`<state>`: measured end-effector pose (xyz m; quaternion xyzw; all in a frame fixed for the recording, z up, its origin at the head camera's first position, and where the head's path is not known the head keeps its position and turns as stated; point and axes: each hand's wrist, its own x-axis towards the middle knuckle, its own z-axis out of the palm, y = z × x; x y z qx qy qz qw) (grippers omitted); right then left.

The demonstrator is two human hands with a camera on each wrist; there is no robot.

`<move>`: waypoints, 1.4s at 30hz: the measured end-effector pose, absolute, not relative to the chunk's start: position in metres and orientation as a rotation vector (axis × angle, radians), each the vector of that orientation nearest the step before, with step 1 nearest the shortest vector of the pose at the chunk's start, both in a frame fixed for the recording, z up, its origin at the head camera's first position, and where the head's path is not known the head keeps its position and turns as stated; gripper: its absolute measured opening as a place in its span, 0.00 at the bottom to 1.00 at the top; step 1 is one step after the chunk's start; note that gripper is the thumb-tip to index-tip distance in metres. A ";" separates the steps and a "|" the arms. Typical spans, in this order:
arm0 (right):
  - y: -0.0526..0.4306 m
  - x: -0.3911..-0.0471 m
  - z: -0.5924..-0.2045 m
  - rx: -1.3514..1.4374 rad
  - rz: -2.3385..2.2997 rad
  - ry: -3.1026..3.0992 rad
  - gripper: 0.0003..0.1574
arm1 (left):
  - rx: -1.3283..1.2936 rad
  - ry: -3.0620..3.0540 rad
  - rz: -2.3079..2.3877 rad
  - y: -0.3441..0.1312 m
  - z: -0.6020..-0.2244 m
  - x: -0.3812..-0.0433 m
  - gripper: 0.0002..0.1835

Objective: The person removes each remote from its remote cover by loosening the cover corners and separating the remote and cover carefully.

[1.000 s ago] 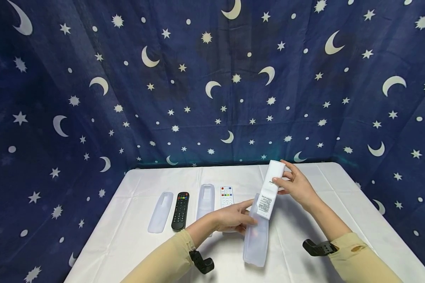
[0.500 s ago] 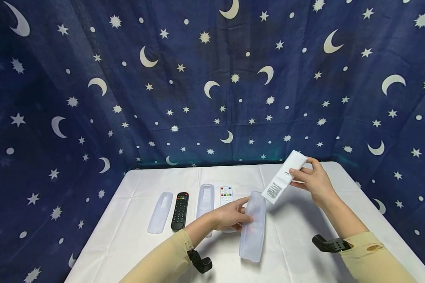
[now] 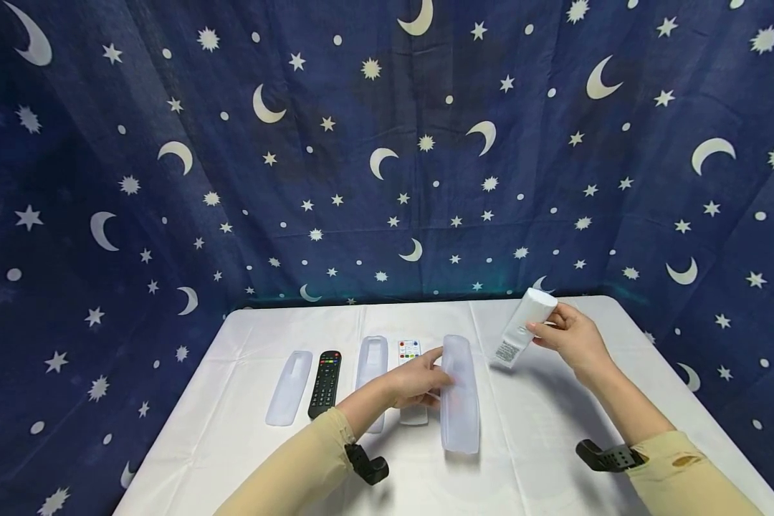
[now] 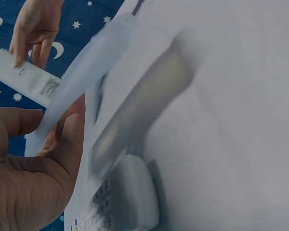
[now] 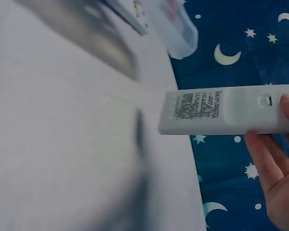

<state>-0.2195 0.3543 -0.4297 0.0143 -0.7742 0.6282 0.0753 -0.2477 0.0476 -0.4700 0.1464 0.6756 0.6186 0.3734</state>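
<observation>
In the head view my left hand pinches a translucent remote control cover at its left edge, above the table. The left wrist view shows that cover between thumb and fingers. My right hand grips a white remote control by its upper end, back side out, tilted with its printed label low. In the right wrist view the thumb lies on the back of this remote, near the small battery-lid slot. The remote and the cover are apart. Partly behind my left hand lies another white remote.
A black remote lies on the white table. Two more translucent covers lie there: one at far left, another between the remotes. A dark starry curtain hangs behind the table.
The white remote has come out of the cover as my right hand moved right; it now tilts more steeply. My left hand has raised the cover slightly and turned it more upright.
</observation>
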 end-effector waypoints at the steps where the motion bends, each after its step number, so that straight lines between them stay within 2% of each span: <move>1: 0.354 -0.219 -0.431 0.068 1.883 -2.322 0.39 | 0.360 1.734 1.594 0.048 -0.470 -0.249 0.44; 13: 0.340 -0.219 -0.456 0.237 1.375 -2.466 0.19 | 0.266 1.820 1.614 0.067 -0.473 -0.265 0.41; 24: 0.340 -0.217 -0.479 0.444 1.157 -2.412 0.24 | 0.162 1.866 1.610 0.084 -0.485 -0.268 0.35; 30: 0.343 -0.211 -0.490 0.562 0.910 -2.546 0.29 | 0.147 1.927 1.558 0.089 -0.488 -0.269 0.35; 37: 0.348 -0.204 -0.501 0.775 0.544 -2.606 0.28 | 0.177 2.088 1.454 0.095 -0.487 -0.267 0.37; 42: 0.351 -0.199 -0.508 0.911 0.313 -2.524 0.33 | 0.262 2.301 1.299 0.098 -0.483 -0.264 0.34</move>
